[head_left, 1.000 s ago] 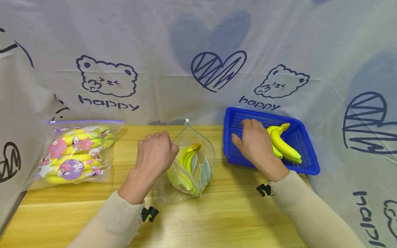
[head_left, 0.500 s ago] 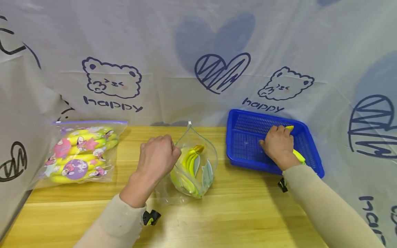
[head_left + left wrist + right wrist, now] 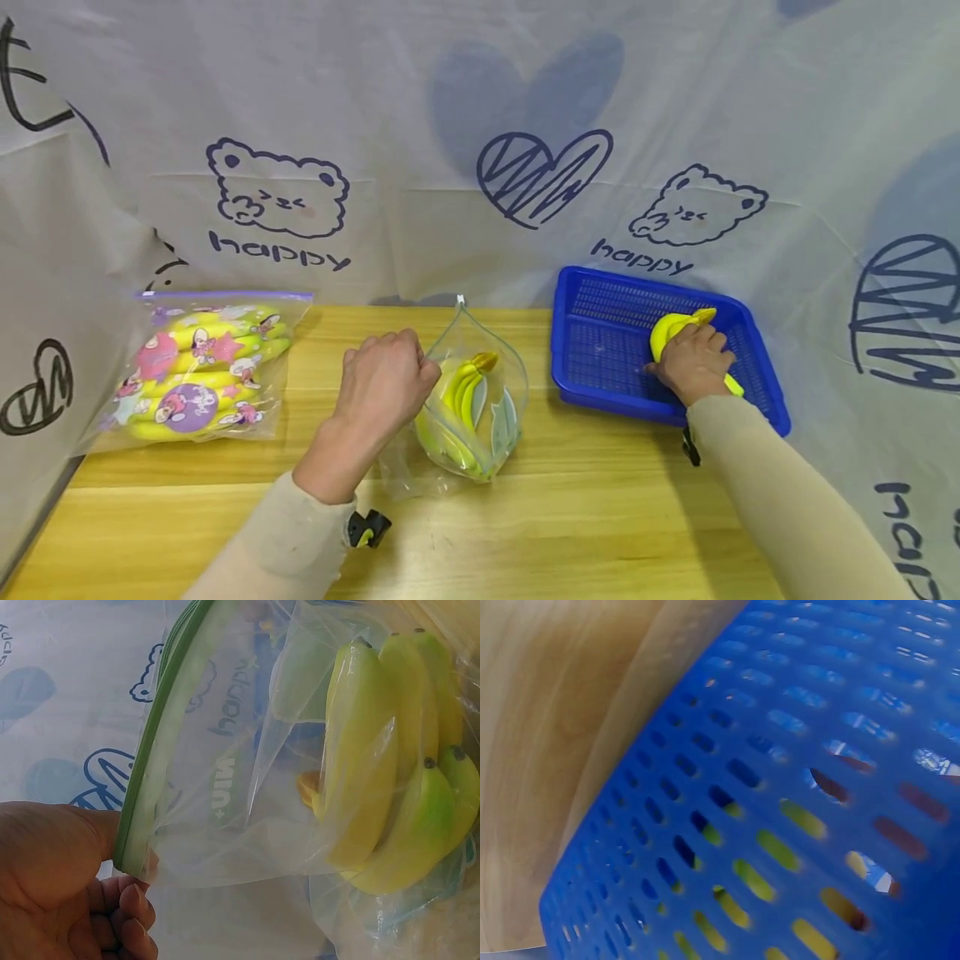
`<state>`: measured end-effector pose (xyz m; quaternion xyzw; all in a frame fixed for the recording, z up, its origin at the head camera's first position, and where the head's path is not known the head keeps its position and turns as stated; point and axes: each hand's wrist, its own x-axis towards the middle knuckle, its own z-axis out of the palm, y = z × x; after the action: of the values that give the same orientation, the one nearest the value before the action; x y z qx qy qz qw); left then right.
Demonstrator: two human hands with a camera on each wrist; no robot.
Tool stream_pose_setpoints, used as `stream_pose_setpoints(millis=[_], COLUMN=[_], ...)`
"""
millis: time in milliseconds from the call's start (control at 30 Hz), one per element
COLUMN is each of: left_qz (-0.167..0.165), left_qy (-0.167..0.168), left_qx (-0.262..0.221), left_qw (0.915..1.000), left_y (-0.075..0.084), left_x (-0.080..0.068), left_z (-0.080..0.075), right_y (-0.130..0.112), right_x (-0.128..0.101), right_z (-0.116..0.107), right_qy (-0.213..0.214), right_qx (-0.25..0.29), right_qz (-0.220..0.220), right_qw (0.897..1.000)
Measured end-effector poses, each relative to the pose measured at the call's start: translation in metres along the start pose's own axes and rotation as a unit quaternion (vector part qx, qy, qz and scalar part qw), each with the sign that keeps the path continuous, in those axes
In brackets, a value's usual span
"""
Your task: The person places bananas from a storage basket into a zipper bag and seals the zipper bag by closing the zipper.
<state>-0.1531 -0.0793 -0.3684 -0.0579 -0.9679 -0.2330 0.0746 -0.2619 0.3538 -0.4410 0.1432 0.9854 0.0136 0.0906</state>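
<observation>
At the far left of the wooden surface, a sealed printed bag full of bananas is lying flat, its purple zip edge toward the backdrop. A cloth backdrop printed with bears and hearts is hanging behind everything.

Moving toward the middle, the left hand is pinching the rim of a clear zip bag, fingers curled tight on the plastic so the mouth is standing open and upright. The left wrist view is showing the thumb and fingers clamped on the green zip strip. Inside this bag a bunch of bananas is already sitting, stems up, leaning against the wall nearest the left hand.

Further right, a blue basket is resting on the surface close to the backdrop, just beside the clear bag but not touching it. The right hand is reaching down inside it, fingers wrapped around a second banana bunch, which is lying in the basket's right half with its stem end pointing toward the back wall. Through the right wrist camera, yellow is showing through the slots of the basket.
</observation>
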Motion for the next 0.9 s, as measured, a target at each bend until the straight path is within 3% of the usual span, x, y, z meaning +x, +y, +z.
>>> stream_pose_setpoints(millis=[467,600,900], left_qz=[-0.003,-0.003,-0.006], left_qy=[0.0,0.0,-0.006], left_qx=[-0.001,-0.004,-0.007], left_qw=[1.0,1.0,0.9999], left_y=[-0.003,-0.004,-0.005], left_x=[-0.001,0.0,0.001], left_z=[-0.001,0.0,0.001], right_y=[0.004,-0.005,-0.026], right_x=[0.002,-0.001,-0.012], right_z=[0.013,0.009,0.003], right_qy=[0.028,0.014,-0.001], right_qx=[0.003,0.033,0.115], right_qz=[-0.002,-0.001,-0.054], right_qw=[1.0,0.999,0.992])
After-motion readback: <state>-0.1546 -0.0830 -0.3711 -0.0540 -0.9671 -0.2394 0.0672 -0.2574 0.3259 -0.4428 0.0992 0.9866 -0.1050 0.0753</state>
